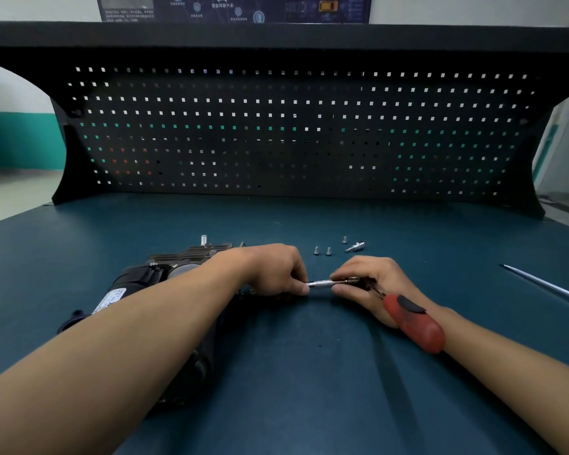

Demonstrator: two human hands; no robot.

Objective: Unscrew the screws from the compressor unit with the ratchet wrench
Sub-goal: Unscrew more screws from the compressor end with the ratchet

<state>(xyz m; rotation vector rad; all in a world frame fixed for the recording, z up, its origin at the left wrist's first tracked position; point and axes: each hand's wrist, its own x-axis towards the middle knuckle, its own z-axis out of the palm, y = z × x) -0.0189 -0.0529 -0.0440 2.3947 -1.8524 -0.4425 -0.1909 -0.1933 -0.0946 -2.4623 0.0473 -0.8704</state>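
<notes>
Hands are meeting just this side of the middle of the table [309,389], with a knurled metal shaft [324,283] bridging the gap between them. The left hand [276,269] is curling over and pinching the shaft's left end between thumb and fingers. The right hand [375,284] is grasping the wrench [414,323] at its head end, fingers and thumb closing round the spot where the shaft's right end is joining it; the joint itself is hiding inside the fingers. The wrench's red handle is slanting back along the right wrist toward the near edge.

The compressor [151,277] is lying on the left half of the table, dark and bulky, running from near the middle back toward the near left corner, with the left forearm crossing over it and covering much of it. Whether the left hand is resting on it, I cannot tell.

Three loose screws [316,250] are standing on their heads just beyond the hands, toward the far edge, two side by side and the third a little further back and to the right. A small silver bit [355,246] is lying beside that third one. A thin metal rod [546,284] is lying near the right edge, well apart from the rest. A black pegboard [276,126] is rising along the far edge.
</notes>
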